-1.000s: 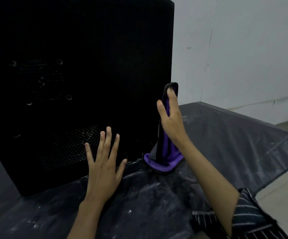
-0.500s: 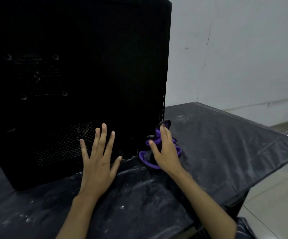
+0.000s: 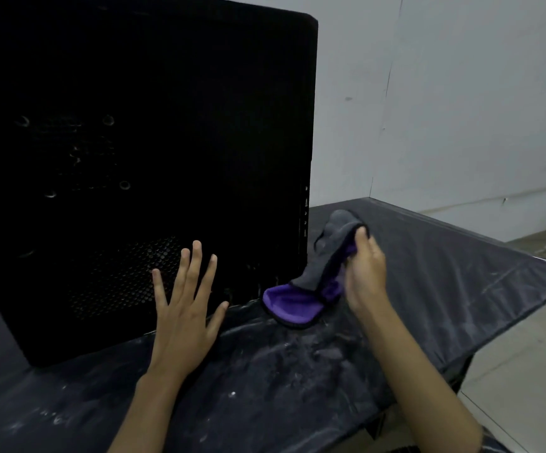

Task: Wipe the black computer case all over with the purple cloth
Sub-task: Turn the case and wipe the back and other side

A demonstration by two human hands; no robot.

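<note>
We see the left hand flat, fingers spread, against the tall black computer case; the right hand grips the purple-and-grey cloth beside it.

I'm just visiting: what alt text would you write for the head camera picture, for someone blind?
A person's right hand grips a purple and grey cloth beside the lower right corner of a black computer case, the cloth's end trailing on a dusty dark-covered table. The left hand rests open, fingers spread, against the case's perforated side panel.
</note>
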